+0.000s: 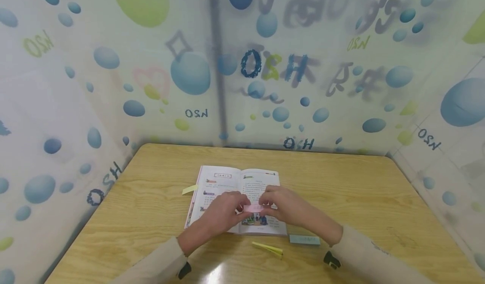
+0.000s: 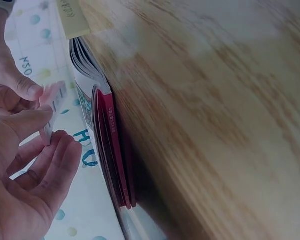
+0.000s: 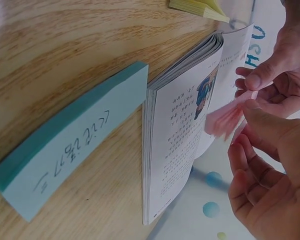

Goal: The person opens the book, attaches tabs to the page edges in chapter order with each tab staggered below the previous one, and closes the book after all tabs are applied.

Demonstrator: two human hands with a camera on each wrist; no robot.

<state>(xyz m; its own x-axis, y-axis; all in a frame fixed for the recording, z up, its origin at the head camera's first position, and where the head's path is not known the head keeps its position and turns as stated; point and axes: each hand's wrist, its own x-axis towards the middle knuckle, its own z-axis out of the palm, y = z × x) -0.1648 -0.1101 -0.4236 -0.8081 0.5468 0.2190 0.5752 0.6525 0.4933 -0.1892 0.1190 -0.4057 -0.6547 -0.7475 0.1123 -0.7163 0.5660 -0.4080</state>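
A pink sticky-note pad [image 1: 253,208] is held between both hands above an open book [image 1: 223,187]. My left hand [image 1: 224,210] pinches its left end between thumb and fingers. At the other end, my right hand [image 1: 286,204] pinches it the same way. In the right wrist view the pad's pink sheets [image 3: 224,119] look fanned apart at one end. Handwriting marks the pad's face [image 2: 55,102] in the left wrist view. The book lies flat, with printed text and a coloured picture [image 1: 254,219] on the right page.
A yellow sticky-note pad [image 1: 267,248] lies in front of the book. To its right is a blue handwritten sticky-note pad [image 1: 305,240], near the book's corner. A yellow strip [image 1: 190,189] sticks out from the book's left edge. Patterned walls [image 1: 265,99] enclose the wooden table [image 1: 341,183].
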